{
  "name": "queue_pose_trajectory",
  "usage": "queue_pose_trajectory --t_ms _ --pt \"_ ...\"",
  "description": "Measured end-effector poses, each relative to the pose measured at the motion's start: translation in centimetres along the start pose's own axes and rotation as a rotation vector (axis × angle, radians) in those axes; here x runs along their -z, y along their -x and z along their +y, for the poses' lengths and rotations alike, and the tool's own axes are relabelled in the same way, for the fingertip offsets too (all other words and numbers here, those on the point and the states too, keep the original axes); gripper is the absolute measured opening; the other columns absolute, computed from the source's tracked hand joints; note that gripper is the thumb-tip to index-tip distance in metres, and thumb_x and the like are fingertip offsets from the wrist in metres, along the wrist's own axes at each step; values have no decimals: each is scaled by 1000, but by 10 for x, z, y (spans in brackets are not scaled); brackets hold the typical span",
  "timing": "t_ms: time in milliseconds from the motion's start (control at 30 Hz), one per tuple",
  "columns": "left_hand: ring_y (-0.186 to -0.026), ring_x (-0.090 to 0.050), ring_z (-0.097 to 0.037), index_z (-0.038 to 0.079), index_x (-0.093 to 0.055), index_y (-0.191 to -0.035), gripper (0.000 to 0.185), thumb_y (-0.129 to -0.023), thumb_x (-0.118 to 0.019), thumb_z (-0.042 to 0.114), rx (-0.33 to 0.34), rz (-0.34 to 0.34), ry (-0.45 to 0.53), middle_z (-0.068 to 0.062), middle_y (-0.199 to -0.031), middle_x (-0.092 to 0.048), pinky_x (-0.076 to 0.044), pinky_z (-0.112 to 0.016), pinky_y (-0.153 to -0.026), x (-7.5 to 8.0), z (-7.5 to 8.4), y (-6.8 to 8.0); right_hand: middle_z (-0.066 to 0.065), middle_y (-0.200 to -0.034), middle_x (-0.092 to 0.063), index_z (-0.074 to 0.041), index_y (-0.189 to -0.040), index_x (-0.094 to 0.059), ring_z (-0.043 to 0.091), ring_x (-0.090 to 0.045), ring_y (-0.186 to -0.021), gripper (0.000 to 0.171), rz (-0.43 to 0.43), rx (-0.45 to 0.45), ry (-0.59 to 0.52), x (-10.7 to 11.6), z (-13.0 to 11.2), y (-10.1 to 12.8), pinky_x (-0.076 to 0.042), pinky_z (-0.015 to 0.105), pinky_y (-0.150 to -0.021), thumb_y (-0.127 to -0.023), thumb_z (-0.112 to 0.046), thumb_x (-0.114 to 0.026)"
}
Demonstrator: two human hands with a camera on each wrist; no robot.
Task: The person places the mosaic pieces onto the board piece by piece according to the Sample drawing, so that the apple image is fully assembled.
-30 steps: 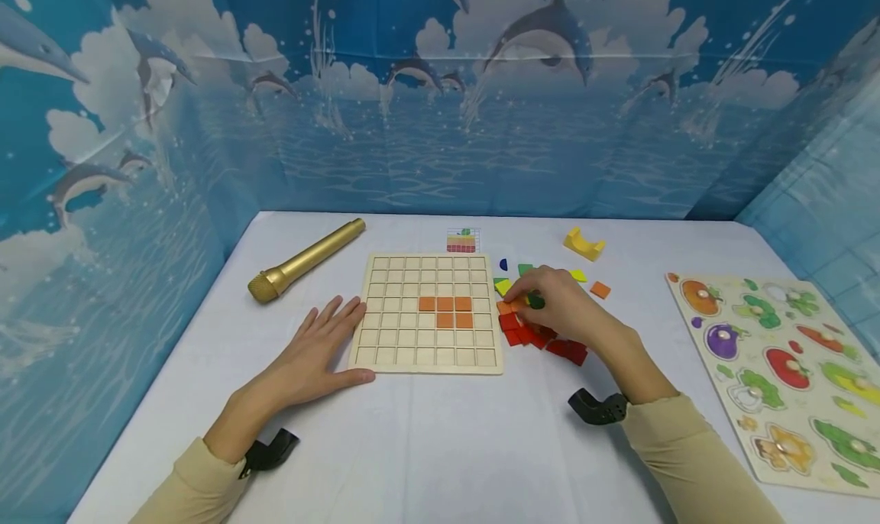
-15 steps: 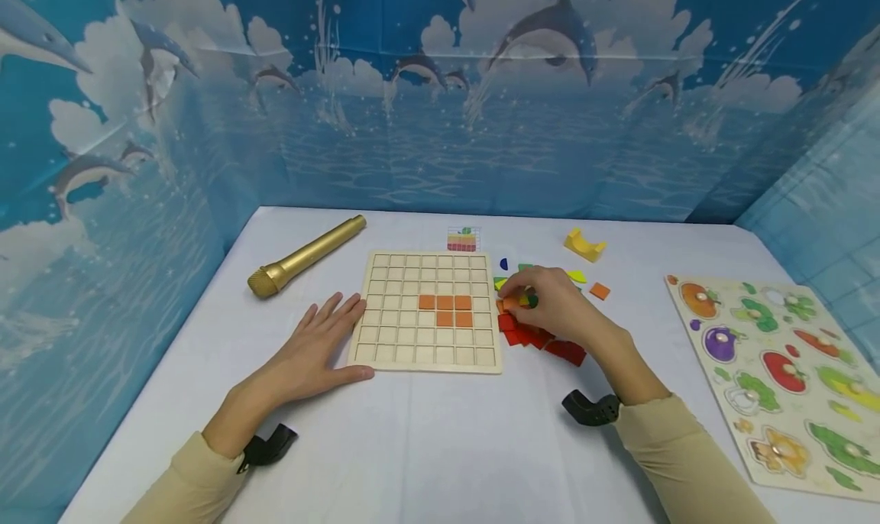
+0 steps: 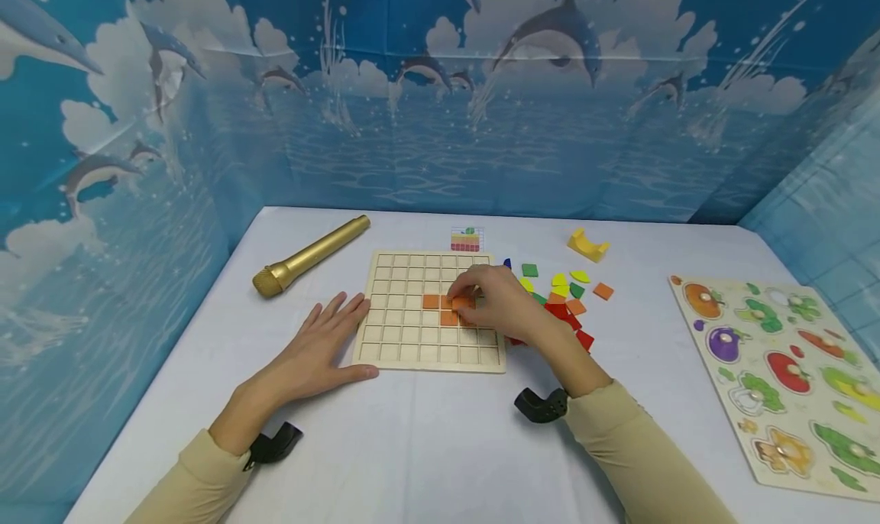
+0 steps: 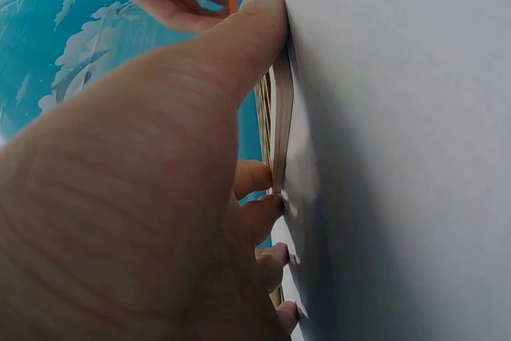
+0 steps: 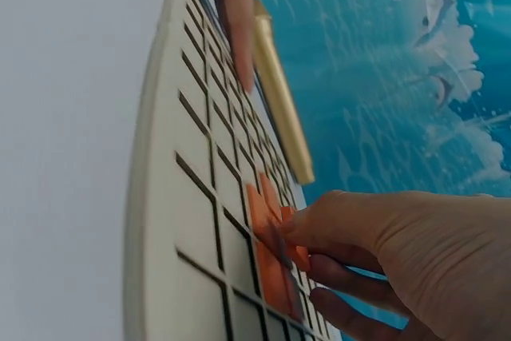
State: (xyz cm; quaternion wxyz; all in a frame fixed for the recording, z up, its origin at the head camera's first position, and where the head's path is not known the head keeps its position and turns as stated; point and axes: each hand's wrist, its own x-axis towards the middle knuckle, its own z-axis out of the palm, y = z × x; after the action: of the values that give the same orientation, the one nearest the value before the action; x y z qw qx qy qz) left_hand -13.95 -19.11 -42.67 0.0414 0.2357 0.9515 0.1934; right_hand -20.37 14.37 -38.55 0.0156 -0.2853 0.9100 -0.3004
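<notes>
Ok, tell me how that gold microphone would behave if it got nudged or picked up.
The gold microphone lies on its side, a long round body, so a sideways nudge would probably roll it. It looks rigid, not floppy. Its smooth shiny barrel may be a little slippery; the mesh head likely offers the fingers better purchase.

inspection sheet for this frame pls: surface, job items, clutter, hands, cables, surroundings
Surface: white table, flat, lit evenly.
Job's things: wooden grid board with orange square tiles set in its middle cells; loose pile of coloured tiles right of the board.
Clutter: gold microphone left of the board; small pattern card behind it; yellow block; fruit peg puzzle at far right.
Hands: left hand lies flat, fingers against the board's left edge; right hand pinches an orange tile over the board's middle.
Cables: nothing seen.
Surroundings: blue dolphin backdrop on three sides.
</notes>
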Motion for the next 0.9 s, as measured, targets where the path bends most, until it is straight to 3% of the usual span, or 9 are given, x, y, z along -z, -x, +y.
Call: queue_pose_trajectory --t_ms 167,367,667,900 --pt "-165 -8 -37 11 -23 -169 108 -90 -73 65 -8 -2 -1 -7 -177 -20 -5 -63 -131 0 2 -2 1 -103 -75 -12 -108 -80 18 -62 -88 18 -18 26 -7 -17 -12 -9 -55 31 -79 -90 -8 -81" --pt "-165 -9 -37 10 -23 -169 108 -90 -72 65 -19 -2 -9 -8 -177 -20 -6 -63 -131 2 3 -3 1 -99 -75 -11 -104 -80 16 -63 -87 16 16 65 -9 -30 -21 -11 -56 29 -80 -89 -9 -85" --pt "-164 -10 -38 9 -24 -168 108 -90 -73 64 -17 4 -13 -9 -177 -21 -7 -64 -131 2 3 -2 -2 -94 -75 -12 -96 -81 12 -62 -85 10 45 71 -33 -36 -25 -7 -56 28 -76 -88 -10 -87" --pt "-164 -9 -38 9 -24 -168 107 -90 -73 64 -8 -1 -1 -9 -177 -21 -6 -63 -131 2 2 0 -1 -101 -76 -14 -101 -82 17 -65 -94 11 46 117 -3 -35 -23 -3 -57 32 -81 -91 -10 -83"
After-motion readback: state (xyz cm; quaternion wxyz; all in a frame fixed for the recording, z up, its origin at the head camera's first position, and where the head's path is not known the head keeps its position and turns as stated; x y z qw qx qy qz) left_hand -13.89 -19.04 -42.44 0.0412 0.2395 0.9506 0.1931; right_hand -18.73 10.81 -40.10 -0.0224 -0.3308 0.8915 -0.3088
